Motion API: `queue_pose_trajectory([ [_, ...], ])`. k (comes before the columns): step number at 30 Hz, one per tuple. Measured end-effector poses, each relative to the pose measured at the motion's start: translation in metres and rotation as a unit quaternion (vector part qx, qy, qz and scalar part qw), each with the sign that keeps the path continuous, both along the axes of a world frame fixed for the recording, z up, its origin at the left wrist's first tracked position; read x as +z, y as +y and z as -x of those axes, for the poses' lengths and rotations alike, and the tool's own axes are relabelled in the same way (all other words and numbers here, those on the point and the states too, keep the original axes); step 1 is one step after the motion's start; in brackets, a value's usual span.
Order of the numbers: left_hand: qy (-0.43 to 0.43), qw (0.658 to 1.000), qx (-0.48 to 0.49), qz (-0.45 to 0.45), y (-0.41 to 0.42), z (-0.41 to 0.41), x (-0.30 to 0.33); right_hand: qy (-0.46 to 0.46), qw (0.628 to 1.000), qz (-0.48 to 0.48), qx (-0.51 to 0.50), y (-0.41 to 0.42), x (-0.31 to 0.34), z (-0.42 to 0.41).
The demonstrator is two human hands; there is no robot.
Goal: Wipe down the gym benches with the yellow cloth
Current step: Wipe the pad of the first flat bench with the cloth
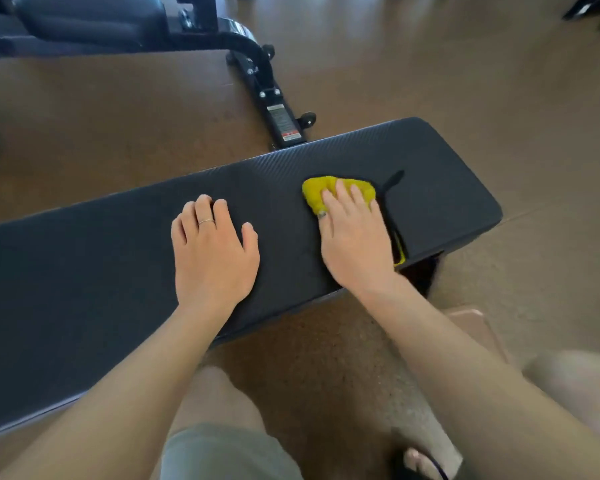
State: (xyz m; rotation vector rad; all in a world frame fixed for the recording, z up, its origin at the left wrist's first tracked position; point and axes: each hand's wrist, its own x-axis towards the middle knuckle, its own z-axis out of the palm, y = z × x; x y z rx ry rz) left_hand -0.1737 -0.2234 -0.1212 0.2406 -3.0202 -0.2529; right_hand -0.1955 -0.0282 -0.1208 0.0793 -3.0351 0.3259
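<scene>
A long, dark padded bench (118,258) runs slantwise across the view, and both bare hands lie on its textured surface. The right hand (355,237) presses flat on the yellow cloth (333,190), fingers straight and spread over it, so that the cloth bunches out beyond the fingertips toward the far edge; a thin yellow strip of it also shows by the heel of the hand at the near edge. The cloth sits toward the right end of the bench. The left hand (212,251) rests palm down on the bare padding well to the left of the cloth, fingers relaxed and slightly bent at the tips, holding nothing; a thin ring (205,221) shows on one finger. Beyond the bench, on the brown floor (465,71), stands another black bench (243,53) with a metal frame and small wheels. Below, the person's knees and one sandalled foot (421,462) are in view.
</scene>
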Motion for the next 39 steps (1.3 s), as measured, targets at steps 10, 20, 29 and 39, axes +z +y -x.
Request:
queue_pose_trajectory([
  [10, -0.005, 1.0, -0.01, -0.007, -0.001, -0.004, 0.004, 0.002, 0.998, -0.01, 0.062, 0.043, 0.002, -0.008],
  [20, 0.011, 1.0, -0.012, 0.008, -0.002, -0.002, 0.001, 0.01, 0.992, -0.014, 0.122, -0.035, 0.0, -0.049],
  [29, 0.012, 1.0, -0.008, -0.006, -0.002, -0.002, 0.002, -0.003, 0.999, -0.033, -0.018, 0.03, 0.0, 0.036],
  [39, 0.007, 1.0, -0.007, -0.004, -0.003, 0.001, 0.001, 0.0, 0.979, -0.047, 0.198, 0.017, 0.004, 0.038],
])
